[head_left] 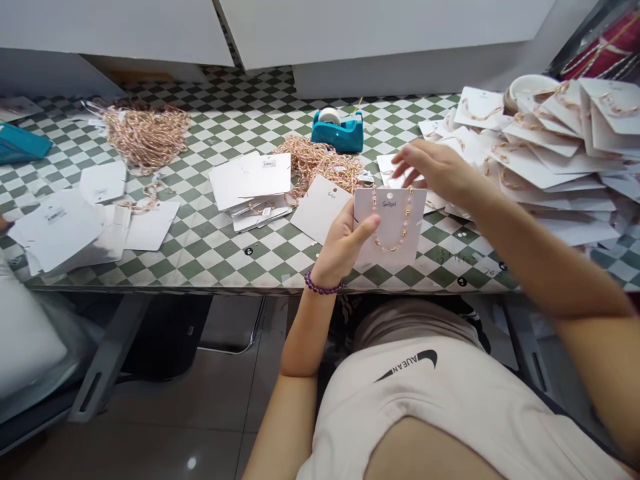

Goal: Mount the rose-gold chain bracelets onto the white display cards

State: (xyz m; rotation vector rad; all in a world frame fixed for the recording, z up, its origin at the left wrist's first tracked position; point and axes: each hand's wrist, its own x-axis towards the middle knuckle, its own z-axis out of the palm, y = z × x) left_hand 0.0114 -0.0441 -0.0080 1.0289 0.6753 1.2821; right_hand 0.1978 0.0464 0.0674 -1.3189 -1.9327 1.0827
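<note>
Left hand (343, 243) has a white display card (390, 227) pinched between thumb and fingers, pink-and-gold beaded chain (393, 248) on it, right over the checkered table (220, 267). Right hand (435, 170) hangs open just above a messy pile of jewelry cards (550, 160).

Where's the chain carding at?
Done: a large pile of chain-mounted cards at right. In hand: the left hand holds a card with a beaded chain, the right hand just above it. Left: a loose chain heap, a second heap, a bare card.
</note>
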